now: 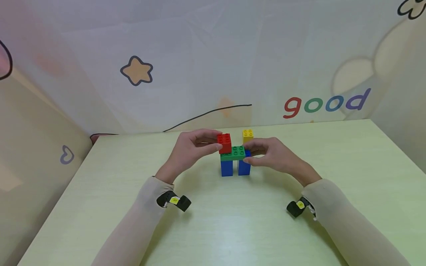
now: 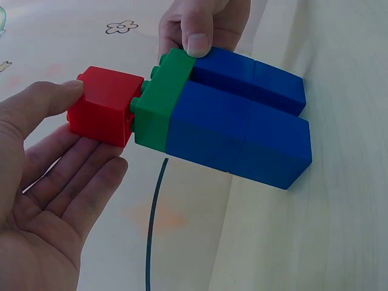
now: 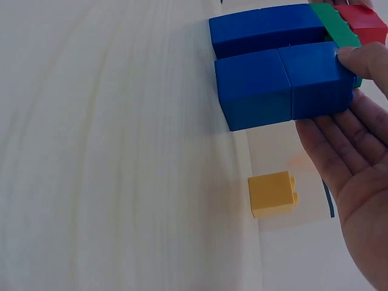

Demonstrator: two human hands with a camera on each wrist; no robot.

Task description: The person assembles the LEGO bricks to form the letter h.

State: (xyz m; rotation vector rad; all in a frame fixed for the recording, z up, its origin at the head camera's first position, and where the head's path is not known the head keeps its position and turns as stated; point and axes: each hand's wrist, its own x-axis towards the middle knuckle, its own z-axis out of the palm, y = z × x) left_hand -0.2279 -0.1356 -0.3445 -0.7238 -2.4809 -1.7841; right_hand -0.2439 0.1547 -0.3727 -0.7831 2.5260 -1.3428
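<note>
My left hand (image 1: 191, 149) pinches a red toy brick (image 1: 224, 143) between thumb and fingers, over the left end of a flat green brick (image 1: 238, 151). A narrow gap with green studs shows between red and green in the left wrist view. Two stacks of blue bricks (image 2: 267, 142) stand side by side under the green brick like legs, each two bricks tall. With thumb and fingers, my right hand (image 1: 277, 155) grips the upper part of the right blue stack (image 3: 254, 88), close to the green brick. The stacks rest upright on the table.
Behind the right stack stands a yellow brick (image 1: 247, 135), partly hidden by my right hand in the head view. The pale table (image 1: 226, 225) reaches back to a printed wall cloth (image 1: 199, 74). A camera is strapped to each wrist.
</note>
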